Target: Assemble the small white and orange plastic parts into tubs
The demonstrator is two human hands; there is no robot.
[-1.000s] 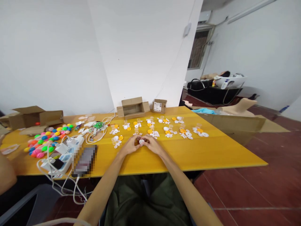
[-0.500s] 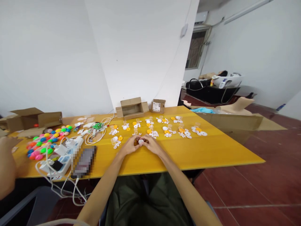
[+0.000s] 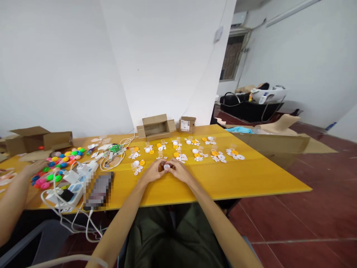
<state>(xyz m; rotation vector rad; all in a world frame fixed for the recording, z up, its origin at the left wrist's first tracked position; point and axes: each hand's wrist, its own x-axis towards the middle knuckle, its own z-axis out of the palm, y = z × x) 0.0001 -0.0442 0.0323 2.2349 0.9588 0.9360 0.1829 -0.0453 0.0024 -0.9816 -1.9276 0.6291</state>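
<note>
My left hand [image 3: 154,172] and my right hand [image 3: 180,171] meet fingertip to fingertip over the yellow table [image 3: 240,178]. Between them they pinch a small white round piece [image 3: 166,167], both sets of fingers curled around it. Just beyond my hands lie several small white and orange plastic parts [image 3: 195,152] in little groups, spread across the middle of the table.
A phone [image 3: 98,190] and a white power strip with cables [image 3: 69,191] lie at the left front. Coloured balls [image 3: 55,163] sit further left, where another person's hand [image 3: 35,167] reaches. Open cardboard boxes [image 3: 156,126] stand along the wall. A large carton [image 3: 276,143] lies at the right.
My hands stay together on the white piece, barely shifting. The other person's arm at the left has reached forward toward the coloured balls.
</note>
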